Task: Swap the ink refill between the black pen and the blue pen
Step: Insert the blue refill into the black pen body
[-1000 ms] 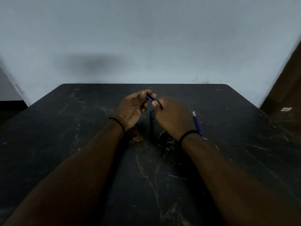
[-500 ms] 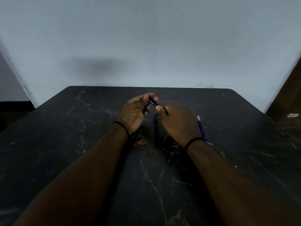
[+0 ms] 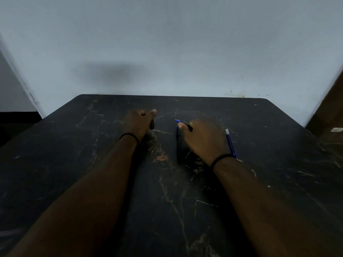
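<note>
Surface (image 3: 185, 210) nearest; black pen barrel (image 3: 179, 145) lying between wrists, blue refill (image 3: 230, 143) parked right, likely awaiting swap; right hand (image 3: 204, 140) closed round blue-tipped piece (image 3: 178, 121); left hand (image 3: 138, 123) curled on dark piece (image 3: 152, 125), pulled apart.

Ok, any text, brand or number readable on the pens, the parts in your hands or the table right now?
None can be read.
Blue pen piece in the right hand: no legible print.
Dark piece in the left hand: mostly hidden.
Black pen on the table: too dark.
Blue refill: no marking visible.
White tag at far right: blurred.
</note>
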`<action>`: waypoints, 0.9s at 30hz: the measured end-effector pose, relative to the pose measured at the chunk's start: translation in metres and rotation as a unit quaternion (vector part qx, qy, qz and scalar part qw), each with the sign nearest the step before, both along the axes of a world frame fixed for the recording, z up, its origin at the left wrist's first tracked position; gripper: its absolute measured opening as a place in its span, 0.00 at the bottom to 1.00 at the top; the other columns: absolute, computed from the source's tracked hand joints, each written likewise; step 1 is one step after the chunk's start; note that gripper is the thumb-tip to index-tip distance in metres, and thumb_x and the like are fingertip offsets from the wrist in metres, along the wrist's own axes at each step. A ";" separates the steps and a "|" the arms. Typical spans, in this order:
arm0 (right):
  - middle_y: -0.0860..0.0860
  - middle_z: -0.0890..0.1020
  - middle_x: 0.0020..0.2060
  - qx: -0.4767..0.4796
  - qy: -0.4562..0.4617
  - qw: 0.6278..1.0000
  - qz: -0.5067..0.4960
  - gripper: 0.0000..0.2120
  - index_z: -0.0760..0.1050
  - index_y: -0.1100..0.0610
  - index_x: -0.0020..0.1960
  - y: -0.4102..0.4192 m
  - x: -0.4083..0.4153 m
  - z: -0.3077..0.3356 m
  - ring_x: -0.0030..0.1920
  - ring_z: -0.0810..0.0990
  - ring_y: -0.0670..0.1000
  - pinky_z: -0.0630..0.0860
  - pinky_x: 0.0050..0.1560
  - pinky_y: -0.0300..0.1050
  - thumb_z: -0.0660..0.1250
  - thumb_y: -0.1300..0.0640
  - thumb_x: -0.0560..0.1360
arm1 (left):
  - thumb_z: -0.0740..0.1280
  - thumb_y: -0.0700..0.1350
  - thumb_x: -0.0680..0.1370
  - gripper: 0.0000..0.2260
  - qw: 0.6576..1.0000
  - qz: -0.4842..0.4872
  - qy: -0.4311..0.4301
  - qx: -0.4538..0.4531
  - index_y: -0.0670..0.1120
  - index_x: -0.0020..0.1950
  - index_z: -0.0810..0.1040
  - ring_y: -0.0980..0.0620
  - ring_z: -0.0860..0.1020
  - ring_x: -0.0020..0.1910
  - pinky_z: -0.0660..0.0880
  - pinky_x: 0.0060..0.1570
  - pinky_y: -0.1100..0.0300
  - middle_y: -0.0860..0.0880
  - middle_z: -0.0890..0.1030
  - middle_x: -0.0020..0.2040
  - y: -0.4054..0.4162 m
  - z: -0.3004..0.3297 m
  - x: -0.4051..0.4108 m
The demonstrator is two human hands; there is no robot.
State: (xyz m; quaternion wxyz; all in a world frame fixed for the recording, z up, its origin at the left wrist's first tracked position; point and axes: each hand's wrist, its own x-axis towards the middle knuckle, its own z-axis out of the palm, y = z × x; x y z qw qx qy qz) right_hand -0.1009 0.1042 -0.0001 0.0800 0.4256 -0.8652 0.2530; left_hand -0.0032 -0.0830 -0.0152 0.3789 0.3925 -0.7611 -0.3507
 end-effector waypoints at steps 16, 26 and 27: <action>0.52 0.77 0.40 -0.055 -0.045 0.997 -0.011 0.13 0.73 0.57 0.51 -0.002 0.006 -0.004 0.42 0.77 0.55 0.68 0.41 0.46 0.58 0.48 0.82 | 0.69 0.51 0.75 0.13 0.992 0.054 -0.038 -0.111 0.49 0.32 0.76 0.51 0.78 0.32 0.78 0.41 0.56 0.50 0.80 0.32 0.004 -0.006 -0.006; 0.47 0.76 0.38 -0.165 -0.065 0.984 0.017 0.14 0.73 0.53 0.51 0.009 0.011 0.008 0.36 0.73 0.45 0.62 0.32 0.38 0.52 0.49 0.85 | 0.67 0.50 0.79 0.12 0.970 -0.134 0.192 0.062 0.42 0.48 0.84 0.57 0.71 0.27 0.69 0.29 0.63 0.42 0.85 0.40 0.047 0.006 -0.024; 0.49 0.78 0.39 -0.169 -0.085 0.982 0.013 0.13 0.74 0.54 0.53 0.008 0.011 0.009 0.37 0.73 0.45 0.62 0.32 0.37 0.52 0.50 0.85 | 0.67 0.49 0.80 0.12 0.952 -0.172 0.226 0.117 0.42 0.52 0.84 0.57 0.71 0.28 0.69 0.28 0.63 0.44 0.86 0.44 0.049 0.009 -0.023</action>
